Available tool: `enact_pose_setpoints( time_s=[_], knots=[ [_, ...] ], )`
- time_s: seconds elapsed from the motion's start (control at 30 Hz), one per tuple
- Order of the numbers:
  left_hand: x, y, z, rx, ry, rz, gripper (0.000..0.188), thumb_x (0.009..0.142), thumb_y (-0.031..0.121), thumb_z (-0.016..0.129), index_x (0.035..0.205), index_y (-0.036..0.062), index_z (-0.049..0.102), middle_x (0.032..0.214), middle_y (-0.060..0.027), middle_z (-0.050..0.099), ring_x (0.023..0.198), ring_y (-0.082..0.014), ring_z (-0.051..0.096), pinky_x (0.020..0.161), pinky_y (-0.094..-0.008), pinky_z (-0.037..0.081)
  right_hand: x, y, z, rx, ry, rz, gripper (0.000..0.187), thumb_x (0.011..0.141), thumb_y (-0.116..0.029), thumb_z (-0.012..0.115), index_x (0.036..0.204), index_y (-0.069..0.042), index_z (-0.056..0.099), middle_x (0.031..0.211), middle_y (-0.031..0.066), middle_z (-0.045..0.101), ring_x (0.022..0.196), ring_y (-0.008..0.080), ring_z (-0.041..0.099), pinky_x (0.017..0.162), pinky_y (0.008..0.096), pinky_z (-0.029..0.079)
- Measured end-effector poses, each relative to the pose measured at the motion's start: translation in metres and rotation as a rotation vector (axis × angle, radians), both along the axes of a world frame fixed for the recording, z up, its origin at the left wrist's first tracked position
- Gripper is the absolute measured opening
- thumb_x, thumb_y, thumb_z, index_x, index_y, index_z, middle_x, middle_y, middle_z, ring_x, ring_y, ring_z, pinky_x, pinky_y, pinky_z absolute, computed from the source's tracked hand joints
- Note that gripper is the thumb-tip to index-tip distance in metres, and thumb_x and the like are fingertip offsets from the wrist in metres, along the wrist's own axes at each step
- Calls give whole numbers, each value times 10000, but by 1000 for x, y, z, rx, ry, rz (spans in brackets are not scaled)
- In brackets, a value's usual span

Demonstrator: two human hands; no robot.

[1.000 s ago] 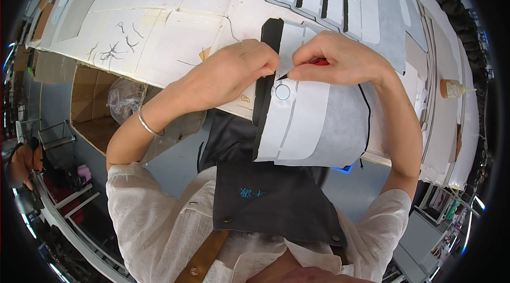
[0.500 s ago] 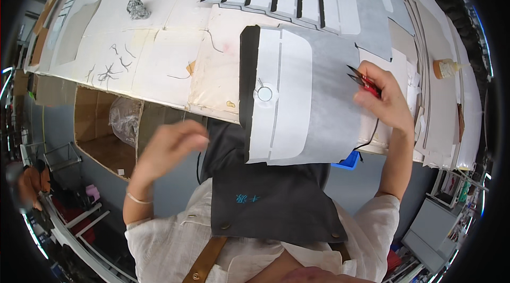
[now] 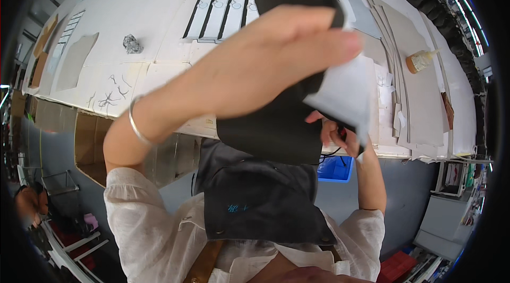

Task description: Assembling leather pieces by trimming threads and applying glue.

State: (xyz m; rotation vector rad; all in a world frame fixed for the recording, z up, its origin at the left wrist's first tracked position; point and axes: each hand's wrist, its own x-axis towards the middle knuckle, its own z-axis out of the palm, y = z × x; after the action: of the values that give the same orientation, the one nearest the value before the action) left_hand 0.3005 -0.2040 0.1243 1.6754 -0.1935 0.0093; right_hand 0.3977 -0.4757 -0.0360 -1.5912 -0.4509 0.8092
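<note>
My left hand (image 3: 305,44) reaches across the middle of the view and pinches an edge of a floppy fabric panel (image 3: 265,137). The panel is black on the side now facing up; a folded-over part shows its pale grey-white side. Beneath that fold is my right hand (image 3: 340,137), partly hidden by the panel. A bit of red shows in its curled fingers, from the red-handled thread snips; their blades are out of sight. Beyond my left hand lies a row of overlapping white panels with black edges (image 3: 218,9), some bearing round pale-blue rings.
A crumpled silver-grey ball (image 3: 132,44) and loose dark thread ends (image 3: 109,100) lie on the white table at left. At right are stacked grey boards (image 3: 411,92) and an amber glue bottle (image 3: 419,61). Below the table edge are a blue bin (image 3: 334,169) and a cardboard box (image 3: 90,147).
My left hand has come up from below the table edge and taken hold of the panel. The panel has turned from pale side to black side up. My right hand has moved lower, under its fold.
</note>
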Motion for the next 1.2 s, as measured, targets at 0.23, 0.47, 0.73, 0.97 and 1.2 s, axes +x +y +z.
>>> enact_pose_setpoints(
  time_s=[0.23, 0.47, 0.73, 0.97, 1.2],
  knots=[
    [88, 8, 49, 402, -253, -239, 394, 1054, 392, 479, 953, 37, 617, 799, 8, 589, 751, -74, 552, 645, -223, 421, 84, 22, 53, 486, -7, -141, 334, 999, -282, 513, 1128, 13, 603, 1169, 214, 673, 650, 87, 547, 351, 182, 265],
    [114, 4, -63, 457, -30, 283, 513, 915, 451, 666, 603, 45, 658, 599, -42, 667, 522, -99, 598, 521, -280, 450, 217, 27, 53, 289, -493, -472, 438, 835, -122, 814, 802, -170, 380, 719, -82, 430, 676, 20, 403, 597, 193, 360],
    [134, 8, -145, 926, -5, 406, 507, 929, 444, 637, 603, 57, 659, 551, -73, 623, 507, -232, 591, 527, -407, 461, 248, 47, 2, -3, -568, -389, 423, 824, -101, 811, 789, -161, 393, 736, -74, 408, 711, 49, 382, 689, 202, 369],
    [139, 12, -152, 1107, -114, 470, 474, 934, 386, 631, 625, 29, 659, 584, -141, 620, 568, -351, 613, 542, -440, 477, 251, 52, -1, -72, -681, -380, 402, 818, -135, 814, 802, -136, 412, 756, -48, 461, 741, 58, 416, 692, 206, 382],
    [53, 5, -118, 1159, -189, 143, 268, 955, 271, 615, 845, 30, 651, 707, -148, 632, 708, -327, 648, 629, -412, 503, 182, -3, 35, -422, -1175, -484, 342, 921, -314, 700, 840, -32, 525, 671, 6, 531, 630, 84, 452, 595, 267, 394]
  ],
)
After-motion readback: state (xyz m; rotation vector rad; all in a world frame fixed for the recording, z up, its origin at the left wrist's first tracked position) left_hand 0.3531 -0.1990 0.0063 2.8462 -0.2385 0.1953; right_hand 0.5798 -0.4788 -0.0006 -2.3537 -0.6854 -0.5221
